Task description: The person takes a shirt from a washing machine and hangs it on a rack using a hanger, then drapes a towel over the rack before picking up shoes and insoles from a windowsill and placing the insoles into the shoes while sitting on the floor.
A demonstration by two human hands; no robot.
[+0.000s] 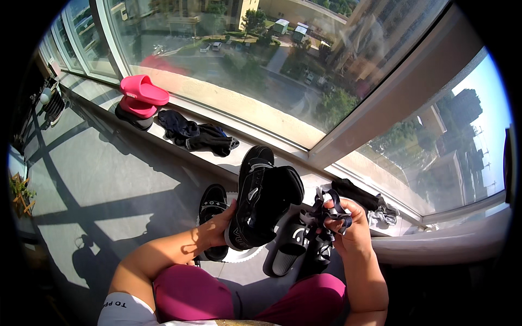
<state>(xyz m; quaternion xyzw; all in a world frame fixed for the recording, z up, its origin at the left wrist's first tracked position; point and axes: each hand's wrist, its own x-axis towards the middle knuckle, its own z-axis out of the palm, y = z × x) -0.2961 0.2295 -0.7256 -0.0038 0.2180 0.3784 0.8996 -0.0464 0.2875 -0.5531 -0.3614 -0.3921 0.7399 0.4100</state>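
Observation:
My left hand (219, 224) is closed around the heel end of a black sneaker (250, 190), which is tilted up in front of me. The wide dark opening of the sneaker faces right, and no laces can be made out across it. In my right hand (353, 225) is a loose tangle of flat black and white laces (331, 209), pinched between the fingers with strands hanging down. On the floor beneath are a black shoe with light marks (212, 200) and a black slide (287, 252). A white ribbed rim (242, 257) shows partly behind the sneaker.
Pink slides (144, 92) stand stacked on the window ledge (190, 155), beside dark socks (196, 133). More dark and grey cloth (375, 204) lies on the ledge at right. Large window panes (244, 70) rise behind. A plant (22, 193) is at far left.

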